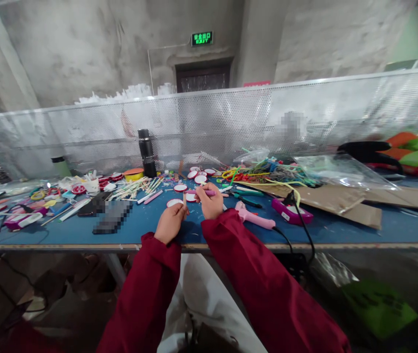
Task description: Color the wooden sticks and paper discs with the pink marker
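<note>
Over the front part of the blue table, my left hand (172,221) is closed, pinching a thin tan stick (184,198) that points upward. Close beside it, my right hand (211,202) is wrapped round a slim pink-purple pen-like stick (209,192), its tip near the tan stick. Whether the two sticks touch I cannot tell. Just behind my hands lie several white discs with red rims, one of them a round disc (180,188). To the right of my right hand rests a pink hot glue gun (256,217) with a black cord.
A black thermos (147,154) stands at the back near the perforated metal screen (209,122). Left are a blurred-out dark flat object (112,217) and craft sticks (135,189). Right are a purple power strip (292,212), tangled cords (286,171) and cardboard (341,203). Cables hang over the edge.
</note>
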The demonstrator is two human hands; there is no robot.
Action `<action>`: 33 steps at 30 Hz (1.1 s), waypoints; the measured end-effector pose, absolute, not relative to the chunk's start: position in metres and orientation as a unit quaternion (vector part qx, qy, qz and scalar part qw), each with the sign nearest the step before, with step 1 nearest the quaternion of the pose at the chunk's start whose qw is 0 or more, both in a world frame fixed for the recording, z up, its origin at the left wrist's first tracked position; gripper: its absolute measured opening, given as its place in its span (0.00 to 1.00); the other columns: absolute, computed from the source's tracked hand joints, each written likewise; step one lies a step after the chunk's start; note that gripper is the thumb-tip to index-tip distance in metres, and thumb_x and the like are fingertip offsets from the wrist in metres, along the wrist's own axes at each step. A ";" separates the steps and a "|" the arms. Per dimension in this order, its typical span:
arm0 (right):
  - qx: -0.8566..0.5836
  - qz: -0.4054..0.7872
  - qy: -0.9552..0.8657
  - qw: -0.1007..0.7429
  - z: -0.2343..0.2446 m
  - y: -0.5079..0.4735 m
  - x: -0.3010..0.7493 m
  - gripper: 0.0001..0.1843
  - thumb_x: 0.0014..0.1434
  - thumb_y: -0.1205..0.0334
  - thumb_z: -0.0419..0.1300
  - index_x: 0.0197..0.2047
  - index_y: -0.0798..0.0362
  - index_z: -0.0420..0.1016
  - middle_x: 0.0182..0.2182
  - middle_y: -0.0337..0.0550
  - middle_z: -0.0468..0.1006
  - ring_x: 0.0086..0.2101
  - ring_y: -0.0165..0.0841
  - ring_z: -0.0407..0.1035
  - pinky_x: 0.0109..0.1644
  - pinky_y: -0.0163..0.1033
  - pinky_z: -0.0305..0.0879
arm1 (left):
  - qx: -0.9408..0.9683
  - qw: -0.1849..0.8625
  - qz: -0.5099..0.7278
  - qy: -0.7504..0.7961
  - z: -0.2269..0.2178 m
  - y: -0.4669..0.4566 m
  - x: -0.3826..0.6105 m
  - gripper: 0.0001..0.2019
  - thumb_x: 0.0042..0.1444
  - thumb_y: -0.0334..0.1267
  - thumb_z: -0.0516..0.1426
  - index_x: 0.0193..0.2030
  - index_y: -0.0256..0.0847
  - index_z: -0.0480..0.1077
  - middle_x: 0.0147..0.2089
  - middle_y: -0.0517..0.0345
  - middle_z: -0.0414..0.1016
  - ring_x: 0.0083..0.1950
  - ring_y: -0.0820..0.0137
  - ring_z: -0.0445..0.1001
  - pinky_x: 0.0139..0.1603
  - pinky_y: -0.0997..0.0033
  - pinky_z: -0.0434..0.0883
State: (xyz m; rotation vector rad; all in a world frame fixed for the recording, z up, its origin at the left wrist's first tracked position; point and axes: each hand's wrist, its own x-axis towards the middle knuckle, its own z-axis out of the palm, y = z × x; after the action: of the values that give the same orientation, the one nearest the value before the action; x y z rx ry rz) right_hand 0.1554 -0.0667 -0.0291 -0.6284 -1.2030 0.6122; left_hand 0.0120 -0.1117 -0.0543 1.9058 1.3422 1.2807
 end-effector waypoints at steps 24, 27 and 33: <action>-0.255 0.314 -0.549 0.732 -0.020 -0.080 0.154 0.11 0.54 0.51 0.63 0.31 0.51 0.73 0.22 0.37 0.76 0.22 0.30 0.68 0.27 0.36 0.64 | 0.670 0.229 0.528 0.469 -0.053 -0.112 0.012 0.17 0.64 0.46 0.50 0.33 0.39 0.72 0.28 0.60 0.69 0.29 0.73 0.64 0.30 0.74 0.60; -0.267 0.298 -0.560 0.726 -0.019 -0.081 0.153 0.10 0.53 0.54 0.62 0.27 0.50 0.71 0.20 0.36 0.74 0.21 0.30 0.67 0.27 0.36 0.63 | 0.664 0.250 0.535 0.459 -0.052 -0.113 0.013 0.16 0.64 0.46 0.51 0.34 0.39 0.72 0.28 0.60 0.70 0.27 0.73 0.66 0.30 0.73 0.62; -0.288 0.291 -0.546 0.731 -0.018 -0.082 0.151 0.07 0.50 0.56 0.62 0.30 0.49 0.69 0.21 0.35 0.73 0.22 0.32 0.68 0.27 0.38 0.64 | 0.640 0.320 0.535 0.449 -0.049 -0.115 0.017 0.12 0.61 0.44 0.53 0.41 0.38 0.72 0.33 0.58 0.76 0.25 0.74 0.70 0.28 0.73 0.64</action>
State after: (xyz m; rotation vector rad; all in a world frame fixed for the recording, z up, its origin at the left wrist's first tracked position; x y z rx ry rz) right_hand 0.1514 -0.0819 -0.0179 -0.6351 -1.2024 0.6408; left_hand 0.0165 -0.1145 -0.0487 1.6818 1.1799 1.4060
